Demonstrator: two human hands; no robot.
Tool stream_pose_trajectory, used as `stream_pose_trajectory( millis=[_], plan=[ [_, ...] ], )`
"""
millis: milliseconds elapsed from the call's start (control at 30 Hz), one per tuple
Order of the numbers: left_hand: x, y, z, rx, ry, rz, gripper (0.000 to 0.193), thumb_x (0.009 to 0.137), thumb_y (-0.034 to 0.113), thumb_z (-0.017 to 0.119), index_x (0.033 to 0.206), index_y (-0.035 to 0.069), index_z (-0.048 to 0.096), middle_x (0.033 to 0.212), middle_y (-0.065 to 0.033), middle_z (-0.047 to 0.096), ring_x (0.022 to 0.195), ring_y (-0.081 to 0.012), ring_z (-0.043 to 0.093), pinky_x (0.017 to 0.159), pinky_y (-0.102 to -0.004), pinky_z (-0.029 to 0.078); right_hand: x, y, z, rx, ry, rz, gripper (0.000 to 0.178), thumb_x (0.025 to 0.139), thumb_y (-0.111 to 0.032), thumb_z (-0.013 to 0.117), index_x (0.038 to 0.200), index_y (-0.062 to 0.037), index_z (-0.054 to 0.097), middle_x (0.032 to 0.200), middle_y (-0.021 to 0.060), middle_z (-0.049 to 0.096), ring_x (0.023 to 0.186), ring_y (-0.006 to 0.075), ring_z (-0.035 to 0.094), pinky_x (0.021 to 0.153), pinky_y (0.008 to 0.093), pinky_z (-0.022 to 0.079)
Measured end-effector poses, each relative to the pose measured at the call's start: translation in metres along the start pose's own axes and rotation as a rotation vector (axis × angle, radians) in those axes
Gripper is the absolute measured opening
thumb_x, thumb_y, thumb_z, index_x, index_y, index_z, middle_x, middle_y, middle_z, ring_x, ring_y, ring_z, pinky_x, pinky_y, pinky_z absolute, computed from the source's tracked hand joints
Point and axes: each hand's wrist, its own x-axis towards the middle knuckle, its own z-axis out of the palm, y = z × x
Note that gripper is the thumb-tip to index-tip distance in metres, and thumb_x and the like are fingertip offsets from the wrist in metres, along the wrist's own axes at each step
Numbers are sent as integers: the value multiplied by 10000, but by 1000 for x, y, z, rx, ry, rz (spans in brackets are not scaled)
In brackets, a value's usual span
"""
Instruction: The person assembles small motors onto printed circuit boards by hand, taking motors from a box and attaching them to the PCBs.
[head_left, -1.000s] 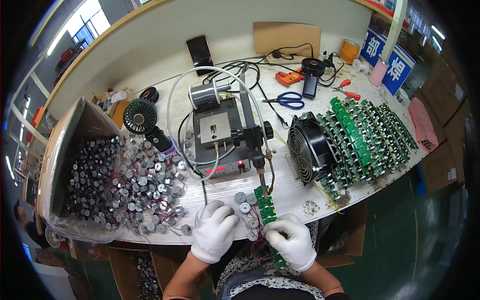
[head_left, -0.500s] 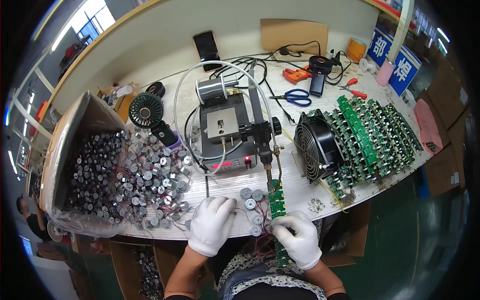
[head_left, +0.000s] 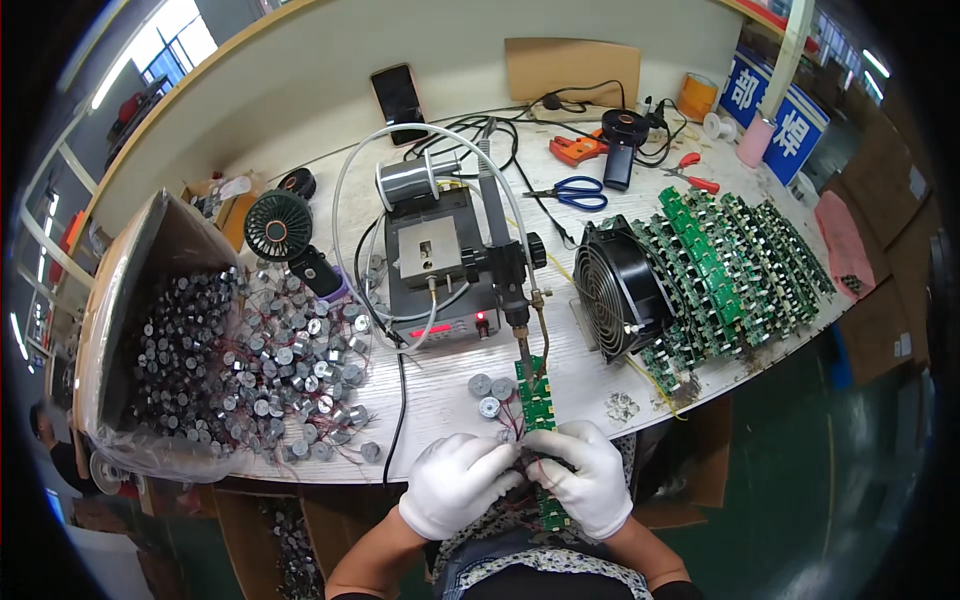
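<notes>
A long green circuit board [head_left: 537,408] lies lengthwise toward me, its near end past the table edge. My right hand [head_left: 582,482], in a white glove, is closed on the board's middle from the right; a thin red wire shows at its fingertips. From the left, my gloved left hand [head_left: 462,486] pinches close by, its fingertips meeting the right hand's. What it holds is hidden. Small round metal motors [head_left: 489,407] with red wires lie just left of the board. Above the board's far end, a soldering iron [head_left: 521,340] points down from its holder, with a thin brass tube beside it.
A grey soldering station [head_left: 440,325] with a solder wire spool [head_left: 415,180] stands behind. Left are heaped motors [head_left: 300,370] and a carton [head_left: 100,350] full of them. To the right stand a black fan [head_left: 618,290] and rows of circuit boards [head_left: 735,275]. Blue-handled scissors [head_left: 578,192] lie farther back.
My left hand has moved right, from the table edge to the board, and its fingertips now meet my right hand's. The right hand keeps to the board. The whole view has shifted slightly.
</notes>
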Motion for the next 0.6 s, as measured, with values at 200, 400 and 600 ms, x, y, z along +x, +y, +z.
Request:
stream_pose_trajectory(
  millis=[200, 400, 600],
  plan=[
    [3, 3, -8, 132, -71, 71, 302, 730, 212, 737, 1016, 143, 668, 836, 9, 599, 736, -187, 589, 605, -321, 490, 1, -5, 3, -18, 40, -19, 206, 786, -84, 744, 991, -65, 726, 877, 115, 613, 758, 225, 636, 681, 305, 510],
    [2, -6, -13, 90, 35, 3, 282, 692, 111, 714, 967, 132, 655, 849, 2, 587, 760, -217, 580, 641, -338, 485, 0, -1, 7, 74, 128, 20, 175, 775, -77, 739, 947, -51, 725, 855, 97, 614, 738, 196, 634, 663, 297, 509],
    [-1, -22, -9, 195, 44, -111, 310, 598, -4, 698, 889, 91, 651, 941, -71, 616, 892, -286, 597, 723, -384, 502, 2, -6, 6, -38, 107, -32, 152, 778, -88, 732, 925, -51, 726, 834, 104, 617, 729, 220, 638, 660, 309, 511]
  ],
)
